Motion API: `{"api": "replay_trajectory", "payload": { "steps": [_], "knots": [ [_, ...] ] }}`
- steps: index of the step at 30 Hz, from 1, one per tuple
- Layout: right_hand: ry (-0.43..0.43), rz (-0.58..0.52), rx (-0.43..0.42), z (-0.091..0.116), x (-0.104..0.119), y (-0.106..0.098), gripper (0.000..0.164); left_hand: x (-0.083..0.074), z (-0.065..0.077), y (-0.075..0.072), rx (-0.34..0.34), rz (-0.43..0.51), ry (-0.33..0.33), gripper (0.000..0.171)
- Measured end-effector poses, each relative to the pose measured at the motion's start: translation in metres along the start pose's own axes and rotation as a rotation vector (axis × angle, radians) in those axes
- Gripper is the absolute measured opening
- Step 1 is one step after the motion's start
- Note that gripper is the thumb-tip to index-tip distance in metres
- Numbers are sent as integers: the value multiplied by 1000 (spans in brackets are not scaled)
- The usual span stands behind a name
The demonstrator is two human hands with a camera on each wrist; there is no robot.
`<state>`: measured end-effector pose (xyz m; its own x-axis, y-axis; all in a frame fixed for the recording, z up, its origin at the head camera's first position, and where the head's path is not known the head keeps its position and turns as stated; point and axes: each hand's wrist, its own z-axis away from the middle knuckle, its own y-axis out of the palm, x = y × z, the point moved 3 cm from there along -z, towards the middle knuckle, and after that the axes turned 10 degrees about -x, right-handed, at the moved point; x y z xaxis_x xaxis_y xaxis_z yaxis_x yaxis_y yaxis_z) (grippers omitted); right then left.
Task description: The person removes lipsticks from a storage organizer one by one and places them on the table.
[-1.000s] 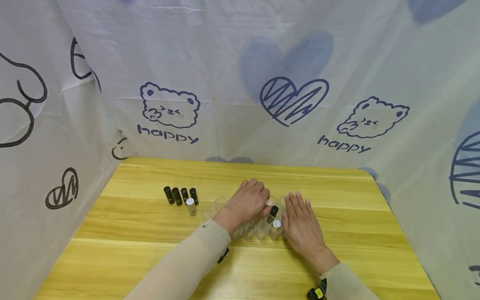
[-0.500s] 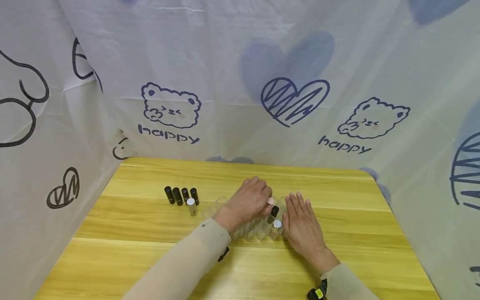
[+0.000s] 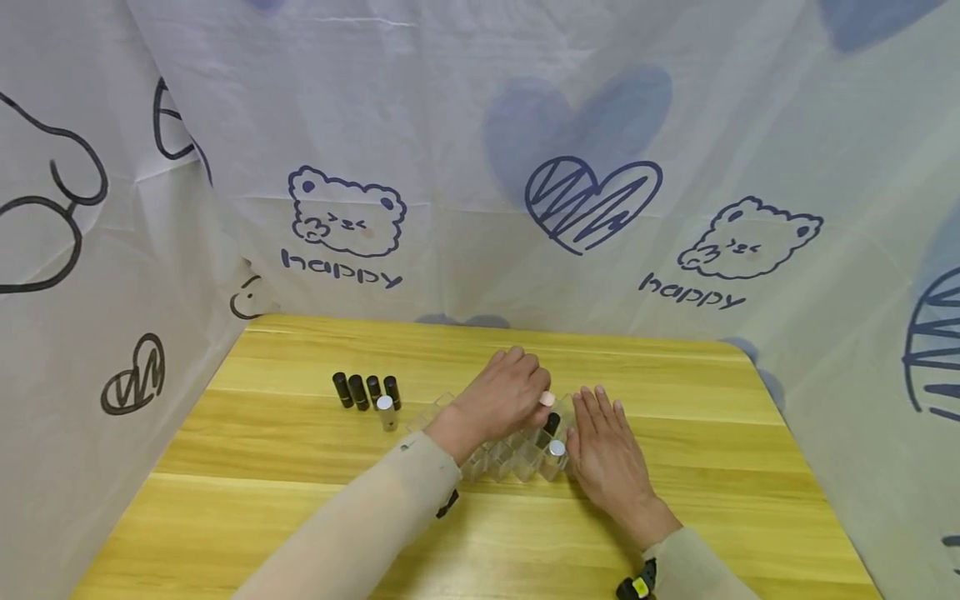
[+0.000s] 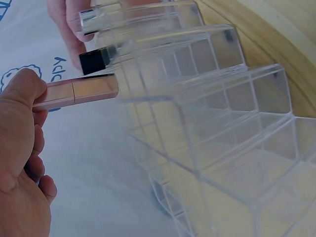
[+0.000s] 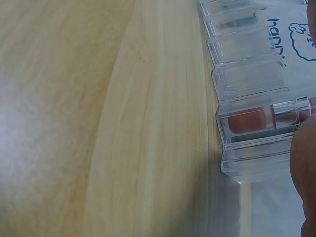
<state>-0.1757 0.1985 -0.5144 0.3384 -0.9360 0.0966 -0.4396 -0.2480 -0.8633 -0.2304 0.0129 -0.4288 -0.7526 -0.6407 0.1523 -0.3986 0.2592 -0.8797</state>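
My left hand (image 3: 501,402) pinches a pink square lip gloss tube (image 4: 79,92) between thumb and fingers, above the back right of a clear divided lipstick organizer (image 3: 498,458). In the left wrist view, the tube's far end overlaps the organizer's edge; whether it touches cannot be told. A black-capped tube (image 3: 551,425) and a silver-capped tube (image 3: 557,449) stand in compartments at the right end. Through the clear wall, the right wrist view shows a coral-coloured tube body (image 5: 247,121). With straight fingers, my right hand (image 3: 609,454) lies along the organizer's right end.
Several black lipstick tubes (image 3: 357,392) stand in a row left of the organizer. A silver-topped tube (image 3: 386,412) stands just in front of them. The wooden table (image 3: 247,450) ends at a printed white cloth (image 3: 465,250) behind and at the sides.
My left hand has risen slightly and shifted right with the pink lip gloss tube, whose tip shows a little higher. My right hand has stayed beside the organizer.
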Motion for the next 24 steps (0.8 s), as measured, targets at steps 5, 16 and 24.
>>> {"api": "replay_trajectory", "payload": {
  "steps": [5, 16, 24],
  "knots": [
    [2, -12, -7, 0, 1, 0, 53, 1, -2, -5, 18, 14, -10, 22],
    [18, -17, 26, 0, 0, 0, 54, 5, 0, -16, -17, 38, -34, 23],
    [23, -20, 35, 0, 0, 0, 54, 14, 9, -25, -1, 64, -81, 23]
  ]
}}
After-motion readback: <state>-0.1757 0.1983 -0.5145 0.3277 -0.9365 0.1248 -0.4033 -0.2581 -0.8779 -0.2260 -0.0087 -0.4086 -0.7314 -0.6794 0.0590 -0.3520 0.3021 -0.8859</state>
